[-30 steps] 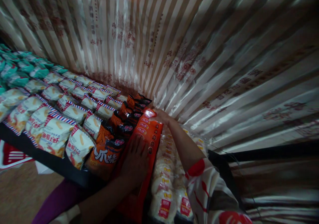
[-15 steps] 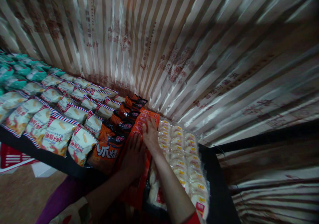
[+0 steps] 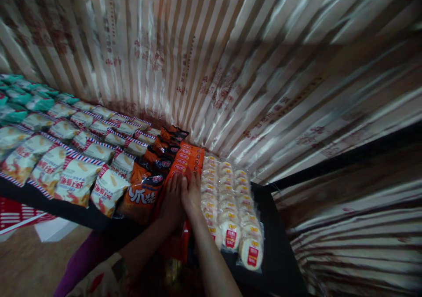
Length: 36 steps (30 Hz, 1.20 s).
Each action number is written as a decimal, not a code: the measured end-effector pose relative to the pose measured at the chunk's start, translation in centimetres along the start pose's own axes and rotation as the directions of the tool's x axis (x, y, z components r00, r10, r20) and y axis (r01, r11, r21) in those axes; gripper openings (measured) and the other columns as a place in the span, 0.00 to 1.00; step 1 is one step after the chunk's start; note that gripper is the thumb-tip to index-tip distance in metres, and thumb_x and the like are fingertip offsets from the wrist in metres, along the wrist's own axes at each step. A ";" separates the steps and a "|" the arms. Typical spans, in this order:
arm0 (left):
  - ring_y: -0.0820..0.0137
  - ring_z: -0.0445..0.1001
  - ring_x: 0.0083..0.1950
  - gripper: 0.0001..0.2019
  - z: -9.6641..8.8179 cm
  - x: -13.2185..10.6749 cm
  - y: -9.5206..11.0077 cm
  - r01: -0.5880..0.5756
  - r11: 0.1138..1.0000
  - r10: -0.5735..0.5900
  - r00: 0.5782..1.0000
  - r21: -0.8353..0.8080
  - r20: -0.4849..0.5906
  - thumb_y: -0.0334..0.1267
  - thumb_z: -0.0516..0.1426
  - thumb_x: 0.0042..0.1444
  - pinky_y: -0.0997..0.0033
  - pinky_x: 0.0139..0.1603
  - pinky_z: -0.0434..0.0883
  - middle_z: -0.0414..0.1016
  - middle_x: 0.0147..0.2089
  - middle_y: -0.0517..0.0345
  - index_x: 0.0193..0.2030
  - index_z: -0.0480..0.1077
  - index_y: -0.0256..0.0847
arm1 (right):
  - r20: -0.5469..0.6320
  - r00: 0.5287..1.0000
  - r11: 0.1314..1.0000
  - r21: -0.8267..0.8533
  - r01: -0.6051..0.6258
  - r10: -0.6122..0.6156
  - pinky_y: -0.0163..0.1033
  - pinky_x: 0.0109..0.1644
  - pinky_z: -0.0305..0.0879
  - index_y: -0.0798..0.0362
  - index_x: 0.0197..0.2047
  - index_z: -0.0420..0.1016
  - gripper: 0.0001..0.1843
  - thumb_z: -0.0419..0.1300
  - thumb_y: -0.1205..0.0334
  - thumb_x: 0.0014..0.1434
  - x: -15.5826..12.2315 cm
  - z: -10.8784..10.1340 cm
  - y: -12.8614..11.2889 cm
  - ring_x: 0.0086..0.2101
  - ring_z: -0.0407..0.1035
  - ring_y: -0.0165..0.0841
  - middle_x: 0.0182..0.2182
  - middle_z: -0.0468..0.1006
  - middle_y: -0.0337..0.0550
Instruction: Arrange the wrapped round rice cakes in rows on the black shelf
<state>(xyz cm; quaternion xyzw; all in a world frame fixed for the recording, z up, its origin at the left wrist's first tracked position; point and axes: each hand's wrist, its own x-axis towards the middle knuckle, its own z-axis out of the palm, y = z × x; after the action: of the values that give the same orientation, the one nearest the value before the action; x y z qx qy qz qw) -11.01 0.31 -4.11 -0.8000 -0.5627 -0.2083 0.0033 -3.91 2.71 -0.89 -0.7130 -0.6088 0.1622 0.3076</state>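
Both my hands rest side by side on a row of flat orange-red packets (image 3: 187, 152) with oval printed labels. My left hand (image 3: 173, 200) lies on the left side of the row, fingers stretched out and pointing away from me. Just beside it, my right hand (image 3: 191, 193) presses on the packets with its fingers extended, close against the left. Neither hand grips anything. Part of the packets is hidden under my hands and forearms. Black-and-orange snack bags (image 3: 141, 196) stand along the left of the row. On its right lie round white packaged cakes (image 3: 227, 207) in overlapping columns.
Rows of white snack bags (image 3: 77, 178) and green bags (image 3: 16, 97) fill the left of the black table (image 3: 277, 240). A pleated printed curtain (image 3: 214, 77) hangs behind. A red basket (image 3: 20, 213) and a white box (image 3: 56, 229) stand below on the left.
My right hand has drawn back toward me along the orange-red packets, now level with my left. The camera view has shifted slightly. The front round cakes are more exposed.
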 end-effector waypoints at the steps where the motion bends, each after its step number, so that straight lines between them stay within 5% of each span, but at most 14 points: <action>1: 0.56 0.47 0.68 0.33 0.0 0.0 0.0 0.000 1.000 0.000 1.000 0.000 -0.004 0.37 0.50 0.54 0.50 0.65 0.50 0.51 0.67 0.39 0.66 0.47 0.32 | -0.005 1.000 1.000 0.005 -0.020 0.020 0.48 0.65 0.44 0.63 0.63 0.55 0.31 0.41 0.52 0.63 0.3 0.1 -0.1 0.64 0.42 0.39 0.64 0.52 0.56; 6: 0.54 0.46 0.68 0.34 -0.6 0.1 0.1 -0.001 1.000 0.001 1.000 -0.015 0.016 0.38 0.51 0.53 0.50 0.65 0.48 0.49 0.68 0.40 0.67 0.46 0.32 | 0.022 0.991 0.990 -0.041 -0.133 0.134 0.48 0.66 0.41 0.71 0.64 0.50 0.35 0.41 0.53 0.62 2.1 0.8 -0.3 0.64 0.40 0.42 0.65 0.48 0.61; 13: 0.54 0.47 0.68 0.30 -1.4 0.3 0.2 -0.001 0.999 0.004 0.998 -0.032 0.070 0.37 0.50 0.55 0.50 0.65 0.47 0.52 0.67 0.42 0.65 0.52 0.33 | 0.020 0.998 0.977 -0.206 -0.053 0.058 0.48 0.66 0.37 0.72 0.64 0.50 0.34 0.42 0.55 0.62 5.1 1.9 0.1 0.65 0.38 0.43 0.65 0.47 0.62; 36: 0.54 0.47 0.68 0.24 -1.4 0.4 0.4 0.015 0.999 -0.013 0.998 -0.029 0.066 0.40 0.48 0.60 0.50 0.65 0.52 0.55 0.66 0.41 0.62 0.58 0.34 | 0.012 0.996 0.965 -0.247 -0.086 0.092 0.55 0.63 0.42 0.61 0.64 0.54 0.32 0.43 0.52 0.62 8.9 2.3 0.4 0.64 0.39 0.47 0.65 0.47 0.59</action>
<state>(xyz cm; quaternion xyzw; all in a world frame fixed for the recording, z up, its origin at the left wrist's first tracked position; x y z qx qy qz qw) -11.01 0.25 -2.63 -0.8024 -0.5650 -0.1902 -0.0284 -3.17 11.90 -1.64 -0.7704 -0.5950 0.1075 0.2020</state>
